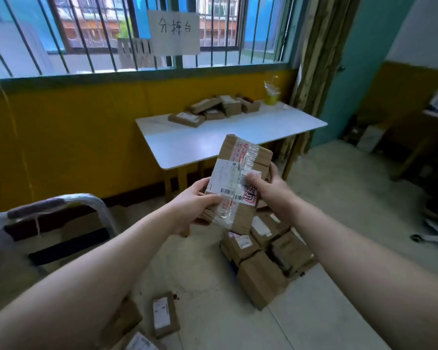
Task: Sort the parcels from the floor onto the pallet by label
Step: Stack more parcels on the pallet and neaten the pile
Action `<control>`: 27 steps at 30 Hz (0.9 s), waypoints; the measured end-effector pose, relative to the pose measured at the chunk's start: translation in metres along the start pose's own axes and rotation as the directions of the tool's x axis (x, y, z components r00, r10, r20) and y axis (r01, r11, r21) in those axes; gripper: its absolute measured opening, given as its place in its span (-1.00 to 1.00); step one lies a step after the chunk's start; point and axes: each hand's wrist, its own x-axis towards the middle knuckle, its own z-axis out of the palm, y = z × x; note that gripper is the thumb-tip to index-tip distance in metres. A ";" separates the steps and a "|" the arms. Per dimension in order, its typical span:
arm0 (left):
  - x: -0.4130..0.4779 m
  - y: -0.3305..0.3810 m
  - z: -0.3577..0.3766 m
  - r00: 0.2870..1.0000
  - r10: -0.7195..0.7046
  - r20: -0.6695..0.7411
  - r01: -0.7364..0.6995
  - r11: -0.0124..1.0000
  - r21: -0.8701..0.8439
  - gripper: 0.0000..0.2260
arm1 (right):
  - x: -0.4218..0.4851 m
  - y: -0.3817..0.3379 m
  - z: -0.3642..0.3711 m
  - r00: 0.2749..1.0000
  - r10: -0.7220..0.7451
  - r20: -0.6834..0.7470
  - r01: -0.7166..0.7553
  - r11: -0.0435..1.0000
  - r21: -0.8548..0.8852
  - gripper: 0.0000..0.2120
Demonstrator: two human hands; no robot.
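Note:
I hold a flat brown cardboard parcel (240, 173) in front of me at chest height, label side up, with a white shipping label, barcodes and clear tape with red print. My left hand (192, 205) grips its lower left edge. My right hand (268, 188) grips its right side, thumb pressed on the label. Below the parcel a heap of brown parcels (263, 258) lies on the floor. A few more parcels (162, 314) lie near my feet at the lower left. No pallet can be made out.
A white table (213, 142) stands under the barred window, with several brown parcels (218, 107) piled at its back and a yellow cup (272, 93). A metal-framed cart or chair (51, 223) is at the left. A desk and chair base stand at the right edge.

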 end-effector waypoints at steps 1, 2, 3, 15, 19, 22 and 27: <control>0.007 0.009 0.022 1.000 0.022 0.001 -0.022 1.000 -0.007 -0.51 | -0.006 0.001 -0.024 1.000 0.001 -0.013 -0.002 1.000 -0.020 -0.32; 0.015 0.019 0.047 0.999 0.036 0.002 -0.036 0.999 -0.019 -0.53 | -0.013 0.002 -0.049 1.000 0.011 -0.016 -0.011 0.999 -0.034 -0.27; 0.022 0.027 0.072 0.999 0.045 -0.001 -0.045 0.998 -0.037 -0.53 | -0.020 0.004 -0.073 0.999 0.032 -0.012 -0.033 0.998 -0.046 -0.22; 0.089 0.086 0.283 0.999 0.005 0.042 -0.002 0.998 -0.066 -0.35 | -0.045 0.022 -0.274 0.993 0.031 -0.114 -0.038 0.997 -0.066 -0.74; 0.134 0.090 0.296 0.999 -0.008 0.037 0.011 0.995 -0.102 -0.34 | -0.012 0.031 -0.296 0.992 -0.025 -0.122 0.011 0.993 -0.113 -0.44; 0.182 0.089 0.297 0.999 -0.029 0.041 0.033 0.995 -0.092 -0.42 | 0.027 0.040 -0.308 0.993 -0.099 -0.058 0.072 0.931 -0.358 -0.08; 0.263 0.091 0.294 0.991 -0.120 0.054 0.120 0.993 0.000 -0.57 | 0.106 0.052 -0.329 0.990 -0.144 -0.002 0.117 0.810 -0.575 -0.14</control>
